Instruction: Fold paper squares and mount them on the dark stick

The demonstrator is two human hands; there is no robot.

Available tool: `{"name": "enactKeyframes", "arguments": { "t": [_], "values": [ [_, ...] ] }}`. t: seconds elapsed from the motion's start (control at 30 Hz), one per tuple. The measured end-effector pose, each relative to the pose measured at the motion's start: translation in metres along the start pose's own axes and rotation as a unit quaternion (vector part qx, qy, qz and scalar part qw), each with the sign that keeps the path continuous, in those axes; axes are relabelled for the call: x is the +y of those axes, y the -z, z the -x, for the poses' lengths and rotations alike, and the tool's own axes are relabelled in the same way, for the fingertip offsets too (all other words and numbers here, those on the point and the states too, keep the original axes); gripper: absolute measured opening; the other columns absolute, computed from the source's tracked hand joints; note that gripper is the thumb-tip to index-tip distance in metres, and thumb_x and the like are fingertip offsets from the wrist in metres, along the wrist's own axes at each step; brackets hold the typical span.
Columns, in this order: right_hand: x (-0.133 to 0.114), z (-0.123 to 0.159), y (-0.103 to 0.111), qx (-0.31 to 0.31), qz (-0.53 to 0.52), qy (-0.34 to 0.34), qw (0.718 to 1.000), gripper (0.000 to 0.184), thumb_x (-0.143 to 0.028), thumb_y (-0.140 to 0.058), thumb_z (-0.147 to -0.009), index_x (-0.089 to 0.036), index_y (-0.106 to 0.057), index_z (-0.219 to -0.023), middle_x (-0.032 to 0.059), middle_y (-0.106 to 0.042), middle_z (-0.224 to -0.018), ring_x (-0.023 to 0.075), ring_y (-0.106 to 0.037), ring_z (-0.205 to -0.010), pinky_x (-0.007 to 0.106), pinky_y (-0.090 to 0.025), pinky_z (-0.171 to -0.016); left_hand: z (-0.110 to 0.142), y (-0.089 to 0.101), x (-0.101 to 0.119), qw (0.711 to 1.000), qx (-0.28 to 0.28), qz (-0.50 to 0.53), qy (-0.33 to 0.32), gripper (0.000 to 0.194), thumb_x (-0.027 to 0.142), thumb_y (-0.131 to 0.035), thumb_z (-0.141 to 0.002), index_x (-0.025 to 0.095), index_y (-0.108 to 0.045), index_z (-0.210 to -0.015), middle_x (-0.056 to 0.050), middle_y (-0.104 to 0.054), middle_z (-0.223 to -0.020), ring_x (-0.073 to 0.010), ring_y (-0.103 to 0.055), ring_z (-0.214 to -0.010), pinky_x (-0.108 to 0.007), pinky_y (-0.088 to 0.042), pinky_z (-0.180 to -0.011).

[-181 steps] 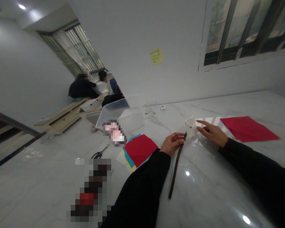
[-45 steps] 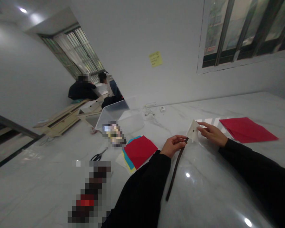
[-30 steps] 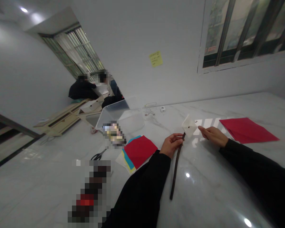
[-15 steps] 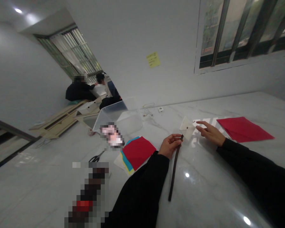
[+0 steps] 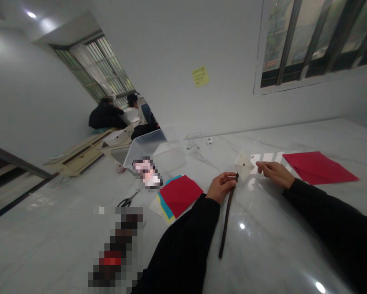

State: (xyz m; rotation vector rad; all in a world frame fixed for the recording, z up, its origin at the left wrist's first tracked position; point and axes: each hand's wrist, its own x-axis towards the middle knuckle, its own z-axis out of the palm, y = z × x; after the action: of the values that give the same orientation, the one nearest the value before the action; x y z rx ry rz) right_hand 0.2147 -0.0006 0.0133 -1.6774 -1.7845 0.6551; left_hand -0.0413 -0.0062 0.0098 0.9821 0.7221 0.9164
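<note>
A white paper pinwheel (image 5: pixel 243 164) with a small dark pin at its middle sits at the top of a dark brown stick (image 5: pixel 227 220). My left hand (image 5: pixel 222 186) is closed round the stick just below the pinwheel, and the stick's lower end slants down toward me. To the right of the pinwheel, my right hand (image 5: pixel 273 173) has its fingers drawn together, fingertips facing the blades with a small gap between. Nothing shows in those fingers.
Red sheets (image 5: pixel 321 167) lie at the right. Left of my left arm is a stack of coloured sheets (image 5: pixel 183 194), then black scissors (image 5: pixel 128 200) and a blurred-out phone-like item (image 5: pixel 148 173). A clear plastic bin (image 5: pixel 157 149) stands behind. Two people (image 5: pixel 106 114) sit farther back.
My right hand's fingers, stretched toward the pinwheel before, have drawn in and back a little to the right. The pinwheel's blades sit at a slightly different angle. My left hand keeps its hold.
</note>
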Motion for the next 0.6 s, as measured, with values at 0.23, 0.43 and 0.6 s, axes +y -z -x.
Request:
{"name": "enactKeyframes", "arguments": {
  "t": [0.23, 0.43, 0.6],
  "values": [
    [-0.0001, 0.0028, -0.0018, 0.020, -0.072, -0.010, 0.997, 0.061, -0.062, -0.041, -0.091, -0.022, -0.052, -0.136, -0.0005, -0.061, -0.060, 0.0182, -0.060, -0.058, 0.029, -0.044, -0.057, -0.0009, 0.0002, -0.0012, 1.000, 0.000, 0.000, 0.000, 0.045, 0.027, -0.087, -0.058, 0.014, -0.070, -0.098, -0.006, -0.070, -0.087, -0.0121, -0.059, -0.072, -0.027, -0.042, -0.073],
    [0.0040, -0.0001, -0.0057, -0.007, -0.045, 0.009, 0.999, 0.058, -0.062, -0.036, -0.093, -0.019, -0.067, -0.119, 0.0008, -0.062, -0.061, 0.0173, -0.060, -0.058, 0.029, -0.044, -0.058, -0.0009, 0.0003, -0.0018, 1.000, -0.002, -0.004, 0.002, 0.044, 0.027, -0.086, -0.059, 0.014, -0.070, -0.099, -0.005, -0.069, -0.087, -0.0118, -0.059, -0.071, -0.027, -0.042, -0.073],
    [-0.0052, 0.0050, -0.0029, 0.055, -0.055, 0.003, 0.997, 0.071, -0.061, -0.041, -0.091, -0.017, -0.040, -0.147, 0.0018, -0.067, -0.066, 0.0199, -0.062, -0.060, 0.031, -0.047, -0.060, -0.0004, -0.0009, -0.0009, 1.000, 0.004, -0.007, 0.002, 0.043, 0.027, -0.086, -0.060, 0.015, -0.070, -0.098, -0.005, -0.069, -0.087, -0.0113, -0.058, -0.071, -0.027, -0.042, -0.072]
  ]
}}
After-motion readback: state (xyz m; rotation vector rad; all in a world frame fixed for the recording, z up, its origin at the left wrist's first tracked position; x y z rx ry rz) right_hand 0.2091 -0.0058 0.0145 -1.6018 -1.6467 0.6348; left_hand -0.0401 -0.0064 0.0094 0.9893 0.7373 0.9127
